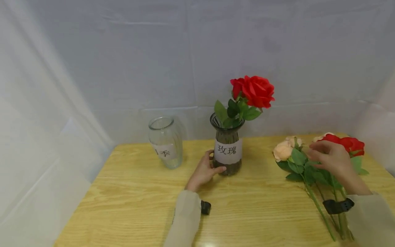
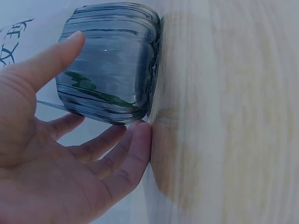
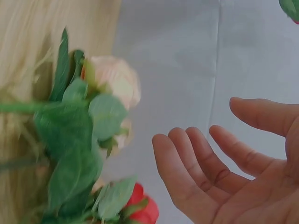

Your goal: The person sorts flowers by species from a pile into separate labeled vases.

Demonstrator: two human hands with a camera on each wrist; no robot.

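My left hand (image 1: 205,171) holds the lower part of a dark grey glass vase (image 1: 227,137), thumb at the front and fingers around the side. The vase stands upright with a white label in black characters. A red rose (image 1: 257,91) with green leaves leans to the right out of its mouth. In the left wrist view, the vase's ribbed base (image 2: 110,56) lies between thumb and fingers. My right hand (image 1: 334,161) hovers over the lying flowers with loosely bent fingers, holding nothing. Near it are pale peach roses (image 1: 283,151) and red roses (image 1: 353,144).
A clear glass vase (image 1: 168,144) with a partly visible label stands to the left. The flowers' green stems (image 1: 318,206) run toward the front of the wooden table (image 1: 139,206). White cloth (image 1: 139,61) hangs behind the table and along its sides.
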